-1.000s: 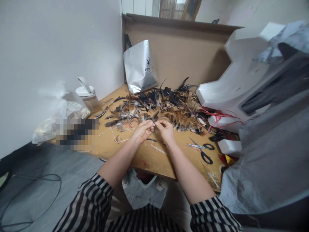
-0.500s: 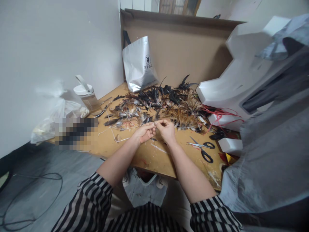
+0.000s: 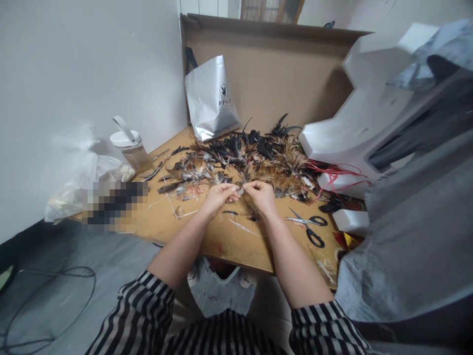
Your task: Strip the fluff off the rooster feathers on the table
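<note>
My left hand (image 3: pixel 219 198) and my right hand (image 3: pixel 259 195) meet fingertip to fingertip above the middle of the wooden table. Both are closed in a pinch on a small greyish tuft (image 3: pixel 240 191), which looks like a feather; the fingers hide most of it. Just beyond my hands spreads a broad pile of black and brown feathers (image 3: pixel 236 150). On the tabletop below my hands lie a small dark feather (image 3: pixel 231 212) and a thin white strip (image 3: pixel 242 227). Black-handled scissors (image 3: pixel 308 227) rest opened to the right of my right forearm.
A silver bag (image 3: pixel 211 101) stands against a cardboard panel (image 3: pixel 273 74). A lidded cup (image 3: pixel 132 150) and a plastic bag (image 3: pixel 88 182) are at left. Red strings (image 3: pixel 338 172), white foam (image 3: pixel 332 123) and hanging grey cloth (image 3: pixel 417 222) border the right side. A bin (image 3: pixel 219 276) sits below the table's edge.
My right hand has shifted slightly right, and my left fingers have curled into a pinch. More of the greyish tuft shows between the fingertips. A dark feather part now shows below my right hand.
</note>
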Available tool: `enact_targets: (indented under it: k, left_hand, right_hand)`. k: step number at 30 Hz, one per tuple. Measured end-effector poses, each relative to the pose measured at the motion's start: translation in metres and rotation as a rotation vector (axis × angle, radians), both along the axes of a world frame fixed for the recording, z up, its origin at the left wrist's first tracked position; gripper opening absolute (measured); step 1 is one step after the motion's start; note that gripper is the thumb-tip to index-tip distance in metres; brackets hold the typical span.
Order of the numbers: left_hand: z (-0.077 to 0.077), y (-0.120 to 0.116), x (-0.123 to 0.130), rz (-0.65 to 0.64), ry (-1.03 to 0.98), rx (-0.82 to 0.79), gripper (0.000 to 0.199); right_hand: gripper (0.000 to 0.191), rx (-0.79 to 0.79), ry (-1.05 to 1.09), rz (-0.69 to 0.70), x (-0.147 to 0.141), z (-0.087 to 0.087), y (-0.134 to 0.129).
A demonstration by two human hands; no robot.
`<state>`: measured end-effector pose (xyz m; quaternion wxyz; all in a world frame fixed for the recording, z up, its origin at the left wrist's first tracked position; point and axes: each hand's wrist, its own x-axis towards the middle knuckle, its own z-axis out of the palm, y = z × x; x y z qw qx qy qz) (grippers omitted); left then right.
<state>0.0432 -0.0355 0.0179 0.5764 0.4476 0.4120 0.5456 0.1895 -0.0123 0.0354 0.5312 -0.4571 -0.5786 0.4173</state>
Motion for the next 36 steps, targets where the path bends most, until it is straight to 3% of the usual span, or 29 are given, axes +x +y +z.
enact_targets:
  k: [6,18,22,27,31,36]
  left_hand:
    - [-0.001,0.0,0.005,0.133,0.14,0.117,0.031]
    - [0.001,-0.001,0.0,0.141,0.256,0.213,0.025]
    - [0.004,-0.002,0.0,0.137,0.179,0.172,0.028]
    - [0.008,-0.006,0.001,0.011,-0.037,0.122,0.028]
    - [0.008,-0.007,0.002,-0.053,-0.105,0.088,0.028]
    - [0.006,-0.005,0.001,-0.019,-0.201,0.108,0.025]
  right_hand:
    - [0.019,-0.092,0.079,0.0,0.004,-0.004,0.004]
    - [0.021,-0.194,0.074,0.041,0.003,-0.001,0.001]
    - [0.021,-0.224,0.041,0.062,0.002,-0.002,0.0]
    - [0.021,-0.243,0.05,0.096,0.0,-0.009,0.003]
    - [0.021,-0.303,0.15,0.163,-0.001,-0.016,0.008]
    - [0.022,-0.378,0.344,0.263,-0.003,-0.014,0.007]
